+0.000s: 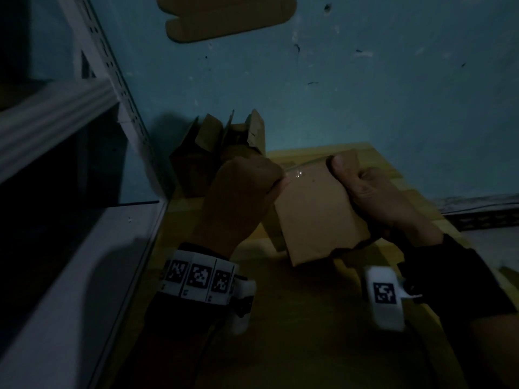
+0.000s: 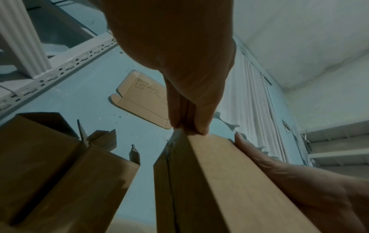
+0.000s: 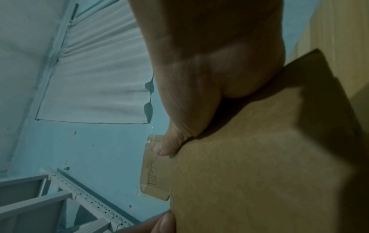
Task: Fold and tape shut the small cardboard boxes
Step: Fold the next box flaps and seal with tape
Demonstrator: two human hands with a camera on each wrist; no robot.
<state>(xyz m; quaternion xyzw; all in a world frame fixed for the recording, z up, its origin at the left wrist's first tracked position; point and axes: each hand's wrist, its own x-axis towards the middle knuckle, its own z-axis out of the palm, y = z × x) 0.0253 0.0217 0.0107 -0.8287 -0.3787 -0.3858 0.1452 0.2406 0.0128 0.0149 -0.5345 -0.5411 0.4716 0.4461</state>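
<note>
A small brown cardboard box (image 1: 314,211) is held above the yellow wooden table between both hands. My left hand (image 1: 247,186) is curled in a fist at the box's upper left corner and pinches a strip of clear tape (image 1: 297,173). In the left wrist view its fingertips (image 2: 189,126) pinch together at the box's (image 2: 219,181) far edge, where the tape (image 2: 172,142) runs down the seam. My right hand (image 1: 376,200) grips the box's right side, thumb on its upper face. The right wrist view shows that thumb (image 3: 169,148) along the box's (image 3: 259,165) edge.
Several open-flapped cardboard boxes (image 1: 219,147) stand at the table's back left against the blue wall. A flat unfolded box (image 1: 224,18) is stuck on the wall above. A white metal shelf rack (image 1: 56,122) borders the left. Bare table (image 1: 295,332) lies in front.
</note>
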